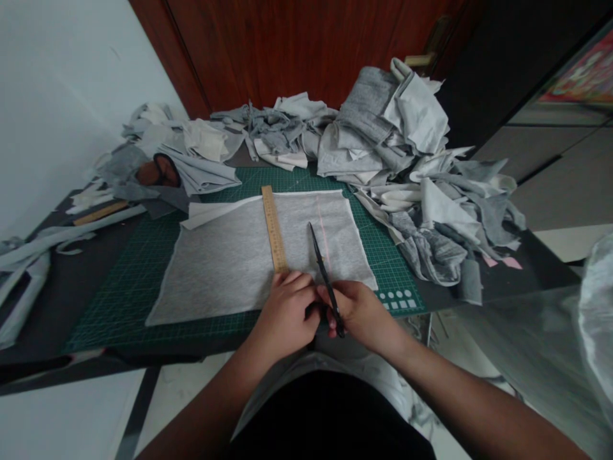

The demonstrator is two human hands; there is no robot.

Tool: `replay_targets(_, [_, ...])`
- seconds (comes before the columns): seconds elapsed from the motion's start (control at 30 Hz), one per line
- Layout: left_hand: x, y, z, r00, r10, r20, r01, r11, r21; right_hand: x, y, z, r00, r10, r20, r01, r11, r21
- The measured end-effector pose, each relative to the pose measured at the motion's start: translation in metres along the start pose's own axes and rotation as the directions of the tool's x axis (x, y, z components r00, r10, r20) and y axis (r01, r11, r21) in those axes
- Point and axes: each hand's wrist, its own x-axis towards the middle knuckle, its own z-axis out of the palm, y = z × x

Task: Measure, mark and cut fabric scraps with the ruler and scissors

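Observation:
A piece of light grey fabric (225, 255) lies on a green cutting mat (115, 306), with its far left edge folded over. A wooden ruler (273, 227) rests across it, and a faint pink line runs down its right part. My left hand (290, 310) is closed at the fabric's front edge, its fingers against the ruler's near end; whatever is inside the curled fingers is hidden. My right hand (359, 313) grips black scissors (320, 259) by the handles, the blades together and pointing away over the fabric. Both hands are close together.
Heaped grey and white fabric scraps (373, 128) line the back and right of the dark table (541, 268). More scraps, a brown item with black edging (158, 171) and a wooden strip (101, 212) lie at left. Behind stands a reddish wooden door (287, 51).

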Motion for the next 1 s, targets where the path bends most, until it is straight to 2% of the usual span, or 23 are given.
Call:
replay_targets(0.3, [0.0, -0.002, 0.002, 1.0, 0.007, -0.013, -0.007, 1.0, -0.017, 0.007, -0.005, -0.004, 1.0, 0.0, -0.009, 0.0, 0.998, -0.061])
replay_targets(0.7, [0.0, -0.001, 0.0, 1.0, -0.005, -0.002, 0.005, 1.0, -0.03, 0.016, -0.004, -0.006, 0.999, -0.047, 0.005, 0.047, 0.997, -0.055])
replay_targets(1.0, [-0.001, -0.002, 0.0, 1.0, -0.007, 0.006, 0.008, 0.999, -0.042, 0.029, -0.009, -0.005, 0.998, -0.053, -0.041, 0.046, 0.989, -0.142])
